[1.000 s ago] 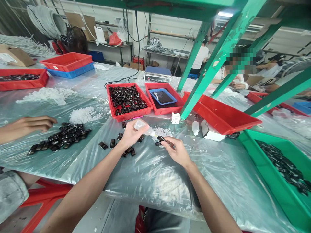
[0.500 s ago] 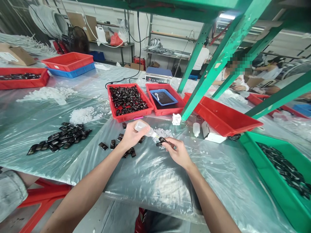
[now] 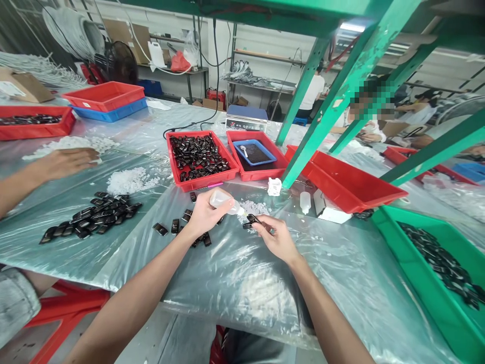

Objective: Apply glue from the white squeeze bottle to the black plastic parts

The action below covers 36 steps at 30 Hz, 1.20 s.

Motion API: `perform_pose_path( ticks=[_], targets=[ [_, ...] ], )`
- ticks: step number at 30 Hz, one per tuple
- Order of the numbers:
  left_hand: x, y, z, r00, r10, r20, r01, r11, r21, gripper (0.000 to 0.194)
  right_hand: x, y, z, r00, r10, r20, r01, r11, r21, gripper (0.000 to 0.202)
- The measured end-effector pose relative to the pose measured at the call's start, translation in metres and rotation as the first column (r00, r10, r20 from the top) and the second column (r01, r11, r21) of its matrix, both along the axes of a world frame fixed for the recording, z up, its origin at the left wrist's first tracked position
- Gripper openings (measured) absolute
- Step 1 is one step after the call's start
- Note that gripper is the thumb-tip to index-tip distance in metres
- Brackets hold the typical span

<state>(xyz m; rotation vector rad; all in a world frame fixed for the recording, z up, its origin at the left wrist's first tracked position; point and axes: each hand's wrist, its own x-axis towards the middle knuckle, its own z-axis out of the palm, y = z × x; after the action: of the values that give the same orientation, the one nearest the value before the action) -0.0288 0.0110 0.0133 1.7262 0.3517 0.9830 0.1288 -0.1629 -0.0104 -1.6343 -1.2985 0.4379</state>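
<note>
L hand [image 3: 207, 212]: fingers clamped round bottle [image 3: 223, 202], tip down by the black part [image 3: 253, 220]. R hand [image 3: 276, 236]: fingertips pinched on that part, just R of the tip, above the table [image 3: 257, 293]. Red tray [image 3: 206, 183] behind L hand: full of black pcs. Red tray next to it [image 3: 257, 174]: blue tray [image 3: 254, 162] inside w/ white spoon [image 3: 243, 150]. Green bin [image 3: 413, 283] far R: more black pcs. Co-worker's hand [image 3: 70, 163] over white bits [image 3: 49, 146], far L; can't tell if its fingers grip any.
</note>
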Motion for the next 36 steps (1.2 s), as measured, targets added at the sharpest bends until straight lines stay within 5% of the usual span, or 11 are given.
perform_pose_path(
  ticks=[6, 15, 23, 36],
  targets=[
    [0.005, -0.001, 0.0, 0.999, -0.048, 0.017, 0.051, 0.986, -0.159, 0.038, -0.001, 0.001, -0.001, 0.998, -0.021, -0.062, 0.022, 1.0, 0.017, 0.031],
    [0.012, 0.0, -0.01, 0.984, 0.018, 0.177, 0.066, 0.885, -0.46, 0.037, 0.004, 0.005, -0.003, 0.951, -0.092, -0.294, 0.129, 0.985, 0.111, 0.037],
    [0.014, -0.001, -0.013, 0.989, 0.043, 0.139, 0.028, 0.883, -0.468, 0.04, 0.006, 0.005, 0.007, 0.896, -0.109, -0.431, 0.173, 0.978, 0.113, 0.045],
    [0.014, -0.005, -0.015, 0.993, 0.039, 0.109, 0.016, 0.885, -0.465, 0.043, 0.005, 0.005, 0.007, 0.916, -0.098, -0.388, 0.148, 0.984, 0.1, 0.051]
  ],
)
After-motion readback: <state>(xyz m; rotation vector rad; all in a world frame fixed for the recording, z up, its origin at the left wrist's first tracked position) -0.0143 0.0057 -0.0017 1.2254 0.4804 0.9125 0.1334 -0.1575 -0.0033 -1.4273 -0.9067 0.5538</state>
